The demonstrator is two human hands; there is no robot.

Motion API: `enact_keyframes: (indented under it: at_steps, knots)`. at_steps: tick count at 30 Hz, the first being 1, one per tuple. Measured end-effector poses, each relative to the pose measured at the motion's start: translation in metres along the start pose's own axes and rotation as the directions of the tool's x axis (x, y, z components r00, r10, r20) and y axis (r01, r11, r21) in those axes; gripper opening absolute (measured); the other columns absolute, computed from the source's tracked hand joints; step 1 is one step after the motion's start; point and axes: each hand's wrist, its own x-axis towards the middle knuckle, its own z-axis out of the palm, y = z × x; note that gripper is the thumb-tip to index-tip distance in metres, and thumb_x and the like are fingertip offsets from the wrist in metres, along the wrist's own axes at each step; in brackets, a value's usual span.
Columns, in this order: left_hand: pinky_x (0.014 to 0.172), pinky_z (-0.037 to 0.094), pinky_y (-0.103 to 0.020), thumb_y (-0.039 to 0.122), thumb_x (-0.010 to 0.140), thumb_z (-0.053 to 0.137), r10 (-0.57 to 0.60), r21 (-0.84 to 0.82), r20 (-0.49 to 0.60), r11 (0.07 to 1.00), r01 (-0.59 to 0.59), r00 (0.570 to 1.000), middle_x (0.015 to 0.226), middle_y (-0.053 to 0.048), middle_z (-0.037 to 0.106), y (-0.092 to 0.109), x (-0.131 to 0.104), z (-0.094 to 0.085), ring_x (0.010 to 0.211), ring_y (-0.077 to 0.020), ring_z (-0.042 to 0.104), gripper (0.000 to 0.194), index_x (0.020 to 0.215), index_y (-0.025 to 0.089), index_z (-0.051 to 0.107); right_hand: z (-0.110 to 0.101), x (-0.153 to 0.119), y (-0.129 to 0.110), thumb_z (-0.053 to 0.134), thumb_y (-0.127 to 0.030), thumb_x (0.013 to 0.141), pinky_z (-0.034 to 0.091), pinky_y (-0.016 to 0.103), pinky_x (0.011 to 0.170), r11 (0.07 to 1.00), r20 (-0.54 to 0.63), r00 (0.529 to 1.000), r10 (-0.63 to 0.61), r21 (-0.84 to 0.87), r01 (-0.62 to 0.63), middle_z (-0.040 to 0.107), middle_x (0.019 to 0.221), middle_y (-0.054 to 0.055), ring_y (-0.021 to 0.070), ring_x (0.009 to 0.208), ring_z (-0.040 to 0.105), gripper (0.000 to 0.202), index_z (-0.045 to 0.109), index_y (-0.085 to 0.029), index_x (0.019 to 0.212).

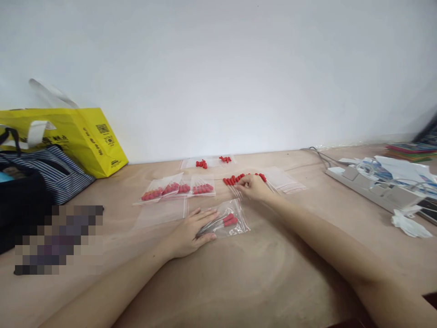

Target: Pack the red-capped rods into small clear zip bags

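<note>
My left hand lies with its fingers apart on a clear zip bag, which has a few red-tipped sticks inside. Farther right, my right hand is pinched over a row of loose red-tipped sticks; what is between its fingertips is too small to make out. Several filled bags of red-tipped sticks overlap left of that row. A flat bag lies in front of them. Beside the row on the right is a stack of flat bags.
Near the wall, small red pieces rest on more bags. A yellow bag and a striped bag stand at left, near a blurred-out object. At right are a power strip, cables, papers and a crumpled tissue.
</note>
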Motion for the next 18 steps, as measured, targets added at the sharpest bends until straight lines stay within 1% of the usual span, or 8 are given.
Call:
enact_keyframes:
  at_steps: [2, 4, 5, 7, 11, 14, 17, 18]
  knots:
    - [0.105, 0.016, -0.043, 0.041, 0.087, 0.041, 0.008, 0.006, -0.001, 1.000, -0.008, 1.000, 0.138, -0.003, 0.031, 0.001, -0.001, 0.000, 0.126, -0.0191, 0.029, 0.048, 0.132, 0.027, 0.030, 0.009, 0.023, 0.000, 0.051, -0.033, 0.077, 0.038, 0.029, 0.074, 0.987, -0.025, 0.999, 0.047, -0.155, -0.050, 0.064, 0.086, 0.007, 0.0180, 0.083, 0.053, 0.023, 0.067, -0.018, 0.084]
    - [0.105, 0.017, -0.044, 0.041, 0.087, 0.041, 0.013, 0.012, -0.004, 1.000, -0.013, 1.000, 0.137, -0.003, 0.032, 0.002, -0.002, 0.000, 0.126, -0.0193, 0.029, 0.047, 0.131, 0.027, 0.031, 0.021, 0.042, -0.003, 0.052, -0.039, 0.076, 0.034, 0.035, 0.081, 0.956, -0.022, 0.996, 0.086, -0.280, -0.089, 0.059, 0.103, 0.008, 0.0230, 0.098, 0.047, 0.028, 0.066, -0.021, 0.093]
    - [0.105, 0.017, -0.044, 0.040, 0.087, 0.042, 0.014, 0.014, -0.002, 1.000, -0.014, 1.000, 0.137, -0.003, 0.033, 0.003, -0.002, 0.000, 0.126, -0.0194, 0.029, 0.046, 0.131, 0.027, 0.031, 0.027, 0.049, -0.005, 0.052, -0.042, 0.075, 0.032, 0.039, 0.084, 0.942, -0.010, 0.995, 0.104, -0.320, -0.102, 0.056, 0.109, 0.008, 0.0249, 0.102, 0.044, 0.030, 0.065, -0.022, 0.094]
    - [0.104, 0.018, -0.045, 0.041, 0.087, 0.042, 0.012, 0.016, 0.002, 1.000, -0.012, 1.000, 0.136, -0.003, 0.034, 0.005, -0.003, 0.000, 0.125, -0.0196, 0.029, 0.046, 0.130, 0.027, 0.032, 0.037, 0.059, -0.009, 0.053, -0.042, 0.074, 0.029, 0.043, 0.085, 0.928, 0.024, 0.991, 0.133, -0.355, -0.116, 0.055, 0.110, 0.009, 0.0270, 0.105, 0.041, 0.028, 0.066, -0.023, 0.089]
    - [0.104, 0.018, -0.045, 0.042, 0.086, 0.043, -0.006, 0.015, 0.011, 1.000, 0.006, 1.000, 0.137, -0.004, 0.033, 0.008, -0.003, 0.000, 0.125, -0.0200, 0.030, 0.047, 0.130, 0.027, 0.034, 0.046, 0.067, -0.014, 0.056, -0.029, 0.072, 0.030, 0.044, 0.085, 0.933, 0.004, 0.983, 0.182, -0.318, -0.171, 0.056, 0.104, 0.012, 0.0287, 0.104, 0.042, 0.018, 0.067, -0.018, 0.077]
    - [0.104, 0.017, -0.045, 0.041, 0.086, 0.043, -0.015, 0.016, 0.014, 1.000, 0.015, 1.000, 0.137, -0.004, 0.032, 0.008, -0.002, -0.001, 0.125, -0.0198, 0.029, 0.046, 0.129, 0.026, 0.034, 0.041, 0.069, -0.017, 0.054, -0.027, 0.071, 0.033, 0.042, 0.083, 0.942, -0.043, 0.974, 0.224, -0.248, -0.228, 0.056, 0.103, 0.013, 0.0287, 0.104, 0.043, 0.017, 0.066, -0.015, 0.076]
    - [0.105, 0.016, -0.045, 0.041, 0.087, 0.043, -0.020, 0.019, 0.027, 1.000, 0.019, 0.999, 0.137, -0.005, 0.032, 0.008, -0.002, -0.001, 0.126, -0.0195, 0.029, 0.047, 0.130, 0.026, 0.034, 0.025, 0.061, -0.016, 0.048, -0.029, 0.077, 0.040, 0.032, 0.076, 0.960, -0.055, 0.972, 0.228, -0.152, -0.234, 0.060, 0.092, 0.009, 0.0193, 0.090, 0.052, 0.019, 0.060, -0.015, 0.083]
    - [0.105, 0.016, -0.045, 0.041, 0.087, 0.043, -0.018, 0.017, 0.028, 1.000, 0.017, 0.999, 0.137, -0.005, 0.032, 0.008, -0.002, -0.002, 0.126, -0.0194, 0.029, 0.047, 0.130, 0.026, 0.033, 0.017, 0.054, -0.014, 0.045, -0.029, 0.078, 0.042, 0.028, 0.073, 0.972, -0.064, 0.974, 0.218, -0.080, -0.223, 0.060, 0.087, 0.007, 0.0157, 0.083, 0.054, 0.020, 0.058, -0.015, 0.085]
